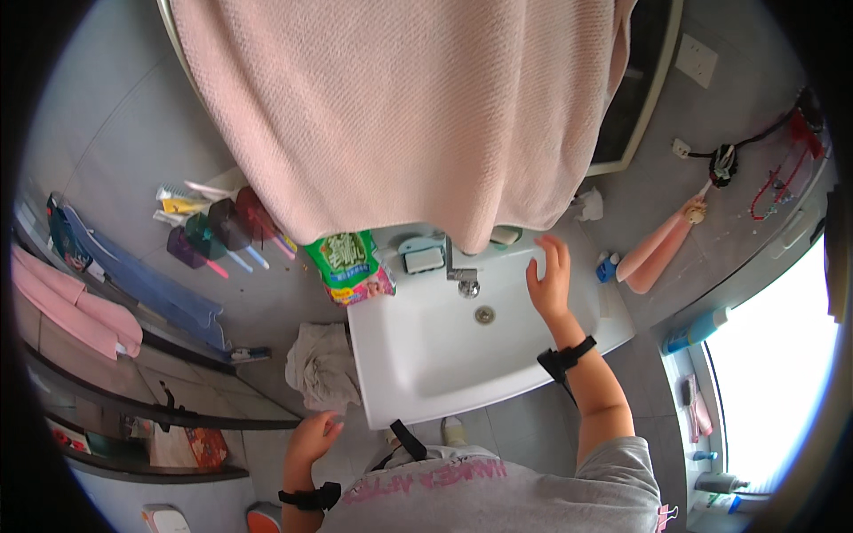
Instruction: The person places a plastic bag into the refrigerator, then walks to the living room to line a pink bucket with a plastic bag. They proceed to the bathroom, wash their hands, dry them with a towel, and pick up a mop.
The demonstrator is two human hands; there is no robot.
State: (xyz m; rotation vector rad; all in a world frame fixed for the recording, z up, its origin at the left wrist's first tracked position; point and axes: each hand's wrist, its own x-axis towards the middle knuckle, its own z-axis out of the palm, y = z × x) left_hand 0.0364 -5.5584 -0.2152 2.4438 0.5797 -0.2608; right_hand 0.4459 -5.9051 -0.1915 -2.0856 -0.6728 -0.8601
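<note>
My right hand (552,276) is raised over the right part of the white washbasin (426,353), its fingers apart and holding nothing, just below the hem of a pink towel (400,120). The towel hangs over a framed panel and partly hides the faucet (462,274). My left hand (316,436) hangs to the left of the basin's front corner, its fingers loosely bent with nothing visible in them. On the basin's back ledge are a soap dish with a bar of soap (424,260), a second soap bar (504,236) and a green and pink plastic packet (351,266).
Toothbrush cups (206,234) are on the left wall. A crumpled cloth (324,366) lies beside the basin. A small blue bottle (606,268) stands on the right ledge, near a hair dryer-like pink object (656,256). Bottles and a brush (691,400) line the window sill.
</note>
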